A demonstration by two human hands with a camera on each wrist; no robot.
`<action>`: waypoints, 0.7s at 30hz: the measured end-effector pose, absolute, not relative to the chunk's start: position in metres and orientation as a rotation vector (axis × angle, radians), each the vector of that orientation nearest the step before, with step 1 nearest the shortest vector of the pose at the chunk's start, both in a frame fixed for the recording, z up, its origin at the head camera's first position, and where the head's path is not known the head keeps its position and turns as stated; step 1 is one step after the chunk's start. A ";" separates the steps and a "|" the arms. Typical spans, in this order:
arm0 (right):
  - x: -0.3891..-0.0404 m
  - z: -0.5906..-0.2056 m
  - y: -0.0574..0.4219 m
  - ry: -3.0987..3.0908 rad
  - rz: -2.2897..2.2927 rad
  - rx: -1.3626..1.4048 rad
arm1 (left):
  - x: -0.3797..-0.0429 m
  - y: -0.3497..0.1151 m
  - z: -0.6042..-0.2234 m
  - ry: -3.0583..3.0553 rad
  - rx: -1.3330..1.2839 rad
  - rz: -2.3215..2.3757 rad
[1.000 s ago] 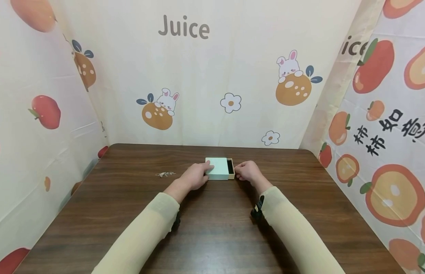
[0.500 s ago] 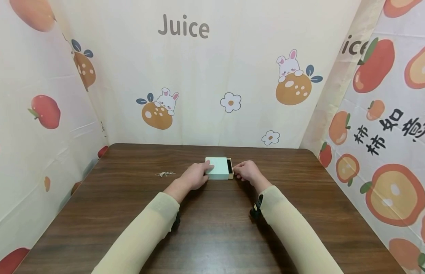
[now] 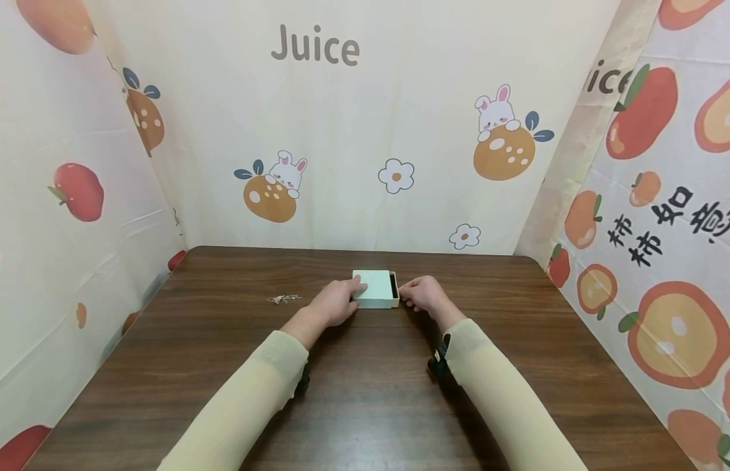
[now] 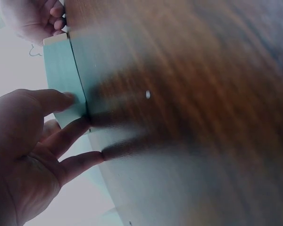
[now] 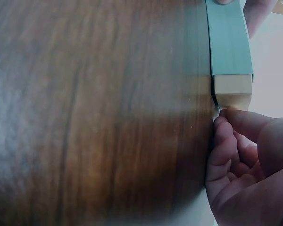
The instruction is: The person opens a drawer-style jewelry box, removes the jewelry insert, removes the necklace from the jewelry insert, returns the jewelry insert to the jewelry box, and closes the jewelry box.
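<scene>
A pale green drawer box (image 3: 373, 288) lies flat on the table, its cream inner drawer (image 3: 396, 299) sticking out a little at the right with a dark interior. My left hand (image 3: 334, 302) grips the box's left end; in the left wrist view a digit presses its green side (image 4: 61, 66) and other fingertips touch the table. My right hand (image 3: 425, 294) has curled fingers at the drawer's end. In the right wrist view, its thumb and forefinger meet against the cream end (image 5: 233, 84); whether they pinch a tab there is hidden.
A small tangle of silvery chain (image 3: 284, 299) lies on the dark wooden table (image 3: 365, 399) to the left of my left hand. Fruit-printed curtains (image 3: 341, 118) hang behind the table and along both sides.
The inner drawer has slid slightly left into the green sleeve, and my right hand has moved left along with it. My left hand and the chain have stayed put.
</scene>
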State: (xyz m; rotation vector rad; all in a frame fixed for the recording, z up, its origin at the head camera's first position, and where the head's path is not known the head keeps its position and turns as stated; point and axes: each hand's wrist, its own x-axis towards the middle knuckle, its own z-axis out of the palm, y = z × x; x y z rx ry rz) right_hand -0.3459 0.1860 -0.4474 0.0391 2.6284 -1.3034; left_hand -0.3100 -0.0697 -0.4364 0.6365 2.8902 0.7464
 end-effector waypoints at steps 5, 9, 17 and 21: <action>-0.346 -0.447 0.185 2.631 -1.295 0.035 | -0.310 -0.070 -0.436 2.890 0.629 0.739; -0.345 -0.447 0.184 2.642 -1.284 0.029 | -0.309 -0.070 -0.435 2.889 0.623 0.729; -0.344 -0.445 0.182 2.671 -1.229 -0.014 | -0.309 -0.070 -0.434 2.890 0.636 0.722; -0.345 -0.445 0.181 2.679 -1.206 0.008 | -0.310 -0.070 -0.435 2.899 0.654 0.710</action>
